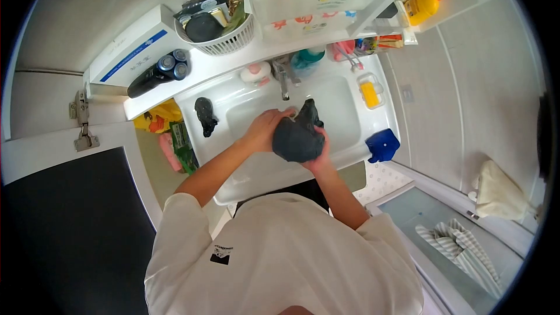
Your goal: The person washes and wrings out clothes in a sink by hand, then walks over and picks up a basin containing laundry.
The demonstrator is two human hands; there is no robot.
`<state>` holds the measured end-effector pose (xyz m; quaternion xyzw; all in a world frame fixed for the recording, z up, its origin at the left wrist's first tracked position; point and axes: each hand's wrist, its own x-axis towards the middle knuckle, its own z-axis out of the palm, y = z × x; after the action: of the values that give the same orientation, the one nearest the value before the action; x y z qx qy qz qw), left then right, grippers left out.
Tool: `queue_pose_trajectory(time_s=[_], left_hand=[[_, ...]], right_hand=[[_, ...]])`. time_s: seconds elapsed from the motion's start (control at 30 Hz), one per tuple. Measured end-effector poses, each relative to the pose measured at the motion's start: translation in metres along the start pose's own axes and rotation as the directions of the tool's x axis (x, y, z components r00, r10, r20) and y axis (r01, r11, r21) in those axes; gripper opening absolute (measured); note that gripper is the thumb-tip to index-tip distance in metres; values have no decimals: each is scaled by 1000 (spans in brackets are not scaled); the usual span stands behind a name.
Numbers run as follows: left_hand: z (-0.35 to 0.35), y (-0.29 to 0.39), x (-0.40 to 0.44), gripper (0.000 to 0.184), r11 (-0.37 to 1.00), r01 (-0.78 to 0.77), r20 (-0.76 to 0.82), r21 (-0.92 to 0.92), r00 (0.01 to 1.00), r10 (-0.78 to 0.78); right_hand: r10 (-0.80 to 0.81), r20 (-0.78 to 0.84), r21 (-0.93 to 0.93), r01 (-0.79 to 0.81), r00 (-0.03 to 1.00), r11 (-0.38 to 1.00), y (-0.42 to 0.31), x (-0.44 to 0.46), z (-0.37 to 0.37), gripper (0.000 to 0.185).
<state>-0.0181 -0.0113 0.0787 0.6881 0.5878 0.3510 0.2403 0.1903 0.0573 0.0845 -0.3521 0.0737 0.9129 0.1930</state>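
A dark grey cloth item, rounded and bulging with a peaked upper end, is held over the white sink. My left hand grips its left side, fingers at a small pale patch near the top. My right hand curls around its lower right edge, with part of the fingers hidden behind the cloth. What kind of garment or cloth it is, I cannot tell. Just above the hands is the metal faucet. A bunched dark cloth lies on the sink's left rim.
A blue folded cloth hangs at the sink's right corner, below a yellow soap bar in a clear dish. Along the back are a pump bottle, a teal bottle, an electric shaver and a white basket.
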Motion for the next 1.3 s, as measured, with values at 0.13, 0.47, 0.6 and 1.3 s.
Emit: queue_pose_trajectory(time_s=[0.13, 0.47, 0.6, 1.3], left_hand=[[19, -14, -5, 86, 970, 235, 120, 54, 963, -240], [14, 5, 17, 63, 883, 456, 419, 114, 783, -459], [21, -4, 16, 61, 861, 477, 470, 178, 727, -500], [28, -3, -2, 65, 869, 467, 74, 163, 873, -482]], right_hand=[[-49, -16, -76, 48, 999, 996, -20, 10, 3, 43], [-242, -93, -210, 219, 966, 953, -38, 23, -14, 33], [-297, -92, -345, 249, 951, 905, -41, 24, -12, 33], [-471, 55, -736, 355, 880, 577, -64, 13, -23, 46]])
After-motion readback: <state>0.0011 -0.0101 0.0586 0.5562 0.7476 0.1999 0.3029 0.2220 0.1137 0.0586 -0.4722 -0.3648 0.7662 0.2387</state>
